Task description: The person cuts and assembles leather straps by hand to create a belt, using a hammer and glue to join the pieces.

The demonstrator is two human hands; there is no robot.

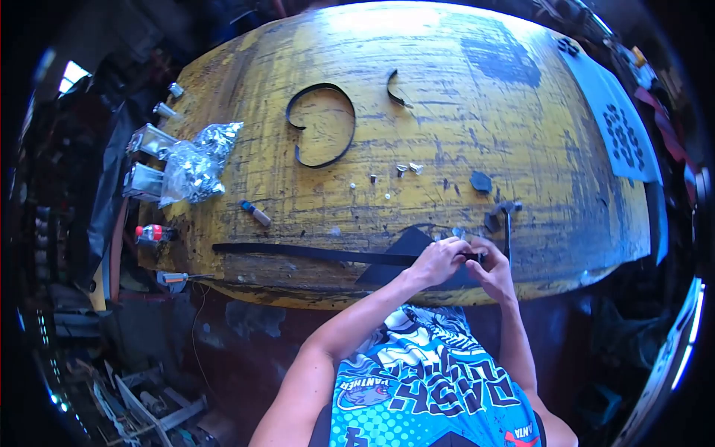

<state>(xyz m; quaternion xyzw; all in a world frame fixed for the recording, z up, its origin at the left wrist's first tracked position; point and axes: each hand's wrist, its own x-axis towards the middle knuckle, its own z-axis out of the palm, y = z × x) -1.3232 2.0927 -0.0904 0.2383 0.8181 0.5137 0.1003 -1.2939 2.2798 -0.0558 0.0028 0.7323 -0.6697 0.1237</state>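
A long black strap [320, 255] lies across the near part of the table, and its right end is between my hands. My left hand [441, 261] is closed around the strap near that end. The fingers of my right hand [491, 270] pinch at the tip of the strap, where a small shiny piece shows; its kind is too small to make out. Under my hands lies a dark flat sheet [406, 249]. Just beyond my right hand rests a hammer [507, 227] with its head pointing away from me. A dark blue rounded lump [481, 182] sits past the hammer.
A curled black strap [354, 123] and a short strip [392, 91] lie farther out on the worn yellow table [253, 149]. Small metal fittings [402, 170] sit mid-table. Left are plastic bags [195, 167], a red-capped bottle [153, 233] and a screwdriver [175, 278]; right, a pale sheet [599, 89] with dark pieces.
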